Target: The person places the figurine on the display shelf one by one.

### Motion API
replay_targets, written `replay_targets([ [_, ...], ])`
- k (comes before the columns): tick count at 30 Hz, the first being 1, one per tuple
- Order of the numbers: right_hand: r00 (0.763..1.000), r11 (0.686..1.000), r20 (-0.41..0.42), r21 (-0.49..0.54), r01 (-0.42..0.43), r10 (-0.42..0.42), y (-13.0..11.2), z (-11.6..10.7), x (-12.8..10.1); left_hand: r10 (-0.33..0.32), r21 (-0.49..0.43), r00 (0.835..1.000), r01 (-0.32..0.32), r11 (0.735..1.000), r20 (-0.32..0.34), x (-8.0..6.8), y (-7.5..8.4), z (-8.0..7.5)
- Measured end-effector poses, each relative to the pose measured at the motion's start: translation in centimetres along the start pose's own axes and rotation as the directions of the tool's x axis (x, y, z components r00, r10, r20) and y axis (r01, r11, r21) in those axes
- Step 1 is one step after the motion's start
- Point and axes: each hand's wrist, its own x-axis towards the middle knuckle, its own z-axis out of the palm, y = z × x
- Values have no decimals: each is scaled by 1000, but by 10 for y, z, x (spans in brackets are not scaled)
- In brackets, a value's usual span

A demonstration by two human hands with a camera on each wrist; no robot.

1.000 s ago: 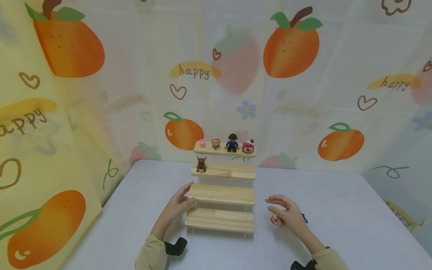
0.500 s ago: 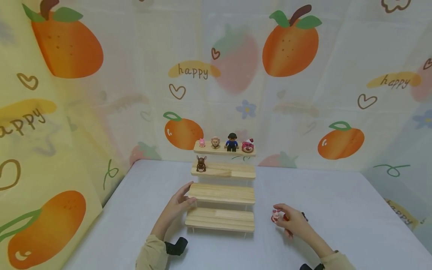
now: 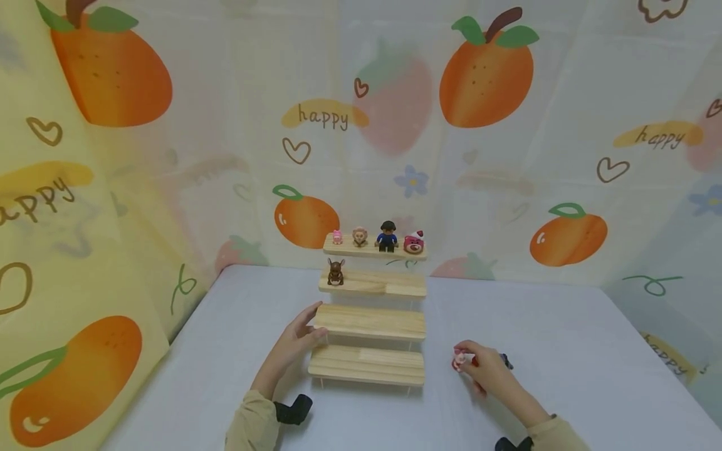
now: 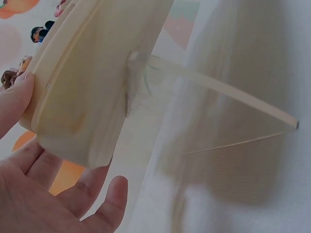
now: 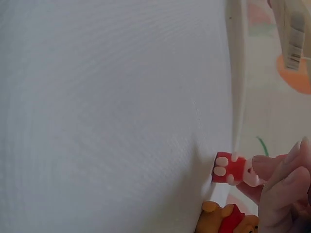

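My left hand grips the left end of a four-step wooden display shelf, the thumb pressing the edge of a board in the left wrist view. On the right, my right hand pinches the head of a small red-and-pink figurine between thumb and fingers. Its base is right at the white tabletop. Close beside it, an orange bear figurine in a red shirt is partly hidden by the hand. A small dark object shows behind the right hand.
Pink, lion-like, blue-shirted and red bear figurines line the top board. A brown long-eared figurine stands at the left of the second board. A printed fruit cloth hangs behind the table.
My right hand's fingers, spread above the red-and-pink figurine a second ago, have come down and closed on its head. The left hand keeps its place on the shelf.
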Motion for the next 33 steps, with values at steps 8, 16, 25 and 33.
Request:
replay_targets([
  [8,1000,1000,-13,13,-9,9,2,3,0,8,1,1000,-8,1000,9,5,-16,-3],
  [16,1000,1000,-24,29,5,-4,-7,-2,12,31,-18,1000,-31,999,1,8,-10,-9],
  [25,996,983,-36,165,84,-79,-19,-15,11,-1,-13,1000,1,1000,16,7,-12,-5],
  [33,1000,951,-10,307,23,-21,-33,-25,16,7,-21,1000,-7,1000,5,6,-15,-4],
])
